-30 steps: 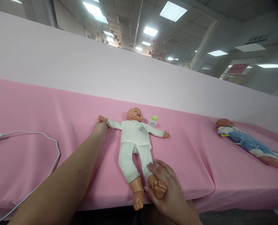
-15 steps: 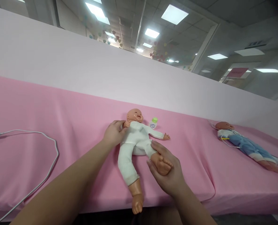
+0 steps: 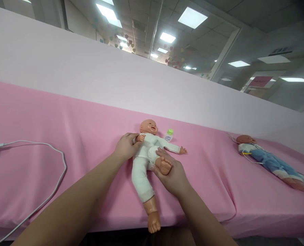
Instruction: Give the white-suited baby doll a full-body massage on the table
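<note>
A baby doll (image 3: 141, 172) in a white suit lies on its back on the pink sheet, head toward the wall. My left hand (image 3: 126, 146) is closed around the doll's arm on the left, whose small fist (image 3: 141, 138) sticks out beside my fingers. Wrapped round the doll's other leg, my right hand (image 3: 174, 174) holds it bent up against the belly, the bare foot (image 3: 164, 165) pointing toward me. The straight leg ends in a foot (image 3: 154, 222) near the bed's front edge. Beside the doll's shoulder lies a small clear bottle with a green cap (image 3: 168, 135).
A second doll (image 3: 275, 164) in blue and white clothes lies at the far right, with thin tubing on it. A white cable (image 3: 62, 171) curves over the pink sheet (image 3: 90, 201) on the left. A white wall (image 3: 103, 78) with windows above runs behind.
My right hand has pushed the doll's leg up and to the left, bending it toward the belly. My left hand stays on the doll's arm.
</note>
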A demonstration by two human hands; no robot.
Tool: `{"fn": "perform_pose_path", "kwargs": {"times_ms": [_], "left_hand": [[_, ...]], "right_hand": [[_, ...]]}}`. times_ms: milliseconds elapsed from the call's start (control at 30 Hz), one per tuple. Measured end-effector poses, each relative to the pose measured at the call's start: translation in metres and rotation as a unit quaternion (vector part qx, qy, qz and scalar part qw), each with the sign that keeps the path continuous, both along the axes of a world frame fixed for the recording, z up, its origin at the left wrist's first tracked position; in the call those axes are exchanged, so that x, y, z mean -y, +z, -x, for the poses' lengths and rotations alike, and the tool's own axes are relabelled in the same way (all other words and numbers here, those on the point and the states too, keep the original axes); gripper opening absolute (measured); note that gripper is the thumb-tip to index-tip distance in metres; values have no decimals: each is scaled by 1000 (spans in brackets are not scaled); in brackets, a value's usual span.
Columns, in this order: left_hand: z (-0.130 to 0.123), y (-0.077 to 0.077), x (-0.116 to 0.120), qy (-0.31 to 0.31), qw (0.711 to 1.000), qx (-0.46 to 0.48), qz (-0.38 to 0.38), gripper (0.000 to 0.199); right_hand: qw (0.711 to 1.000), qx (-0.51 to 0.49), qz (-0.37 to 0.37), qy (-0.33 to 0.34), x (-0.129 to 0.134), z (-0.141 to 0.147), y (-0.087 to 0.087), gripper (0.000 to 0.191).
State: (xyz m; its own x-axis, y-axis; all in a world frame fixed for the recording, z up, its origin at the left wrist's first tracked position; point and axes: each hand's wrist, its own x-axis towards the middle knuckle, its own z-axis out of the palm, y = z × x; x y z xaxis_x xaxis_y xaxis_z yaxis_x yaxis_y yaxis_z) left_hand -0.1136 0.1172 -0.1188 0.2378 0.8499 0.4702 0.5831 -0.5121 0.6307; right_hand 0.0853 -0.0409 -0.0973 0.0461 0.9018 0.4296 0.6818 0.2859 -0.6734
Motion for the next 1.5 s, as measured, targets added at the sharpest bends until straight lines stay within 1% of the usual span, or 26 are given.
{"fn": "perform_pose_path", "kwargs": {"times_ms": [100, 167, 267, 333, 400, 467, 600, 667, 733, 800, 933, 1000, 1067, 1133, 1200, 1333, 1433, 1500], "left_hand": [[6, 0, -4, 45, 999, 24, 9, 41], [10, -1, -7, 76, 995, 54, 27, 39], [16, -2, -12, 112, 984, 115, 80, 35], [20, -3, -14, 130, 971, 158, 126, 36], [22, -4, -16, 143, 959, 189, 157, 40], [23, -3, -16, 151, 953, 203, 166, 44], [23, -2, -15, 154, 954, 198, 163, 46], [23, -3, -15, 155, 955, 194, 162, 44], [23, -4, -15, 153, 958, 187, 156, 41], [22, -4, -15, 140, 964, 175, 140, 37], [16, -3, -10, 93, 986, 120, 63, 38], [12, -2, -6, 65, 995, 77, 18, 41], [7, -2, -2, 30, 999, 32, -13, 43], [2, -3, 2, -8, 1000, -8, -25, 44], [-1, -4, 3, -32, 999, -36, -26, 43], [-3, -7, 2, -39, 998, -55, -13, 41], [-2, -9, -1, -39, 998, -41, -9, 42], [0, -10, -3, -40, 999, -16, -6, 43]], "right_hand": [[1000, 15, -16, 0, 26, -4, 4, 54], [999, 37, -17, 5, 46, -8, 3, 51], [997, 72, -3, 7, 72, -13, -4, 52], [996, 90, 7, -4, 83, -15, -12, 54], [995, 100, 14, -23, 89, -16, -20, 54], [993, 107, 21, -35, 91, -15, -28, 54], [994, 103, 25, -29, 91, -12, -43, 52], [995, 96, 25, -28, 91, -13, -46, 52], [995, 92, 26, -23, 90, -15, -46, 52], [996, 87, 12, -16, 88, -18, -40, 51], [996, 66, -49, -19, 77, -19, -17, 51], [996, 59, -70, -19, 67, -15, -6, 50], [995, 54, -79, -14, 52, -10, 0, 49], [996, 46, -76, -6, 35, -6, 2, 48], [998, 36, -59, -1, 17, -3, -1, 48], [1000, 3, -11, -11, -13, 2, -8, 49], [1000, 0, -6, -17, -18, 4, -10, 49], [1000, 16, -14, -15, -11, 4, -7, 50]]}}
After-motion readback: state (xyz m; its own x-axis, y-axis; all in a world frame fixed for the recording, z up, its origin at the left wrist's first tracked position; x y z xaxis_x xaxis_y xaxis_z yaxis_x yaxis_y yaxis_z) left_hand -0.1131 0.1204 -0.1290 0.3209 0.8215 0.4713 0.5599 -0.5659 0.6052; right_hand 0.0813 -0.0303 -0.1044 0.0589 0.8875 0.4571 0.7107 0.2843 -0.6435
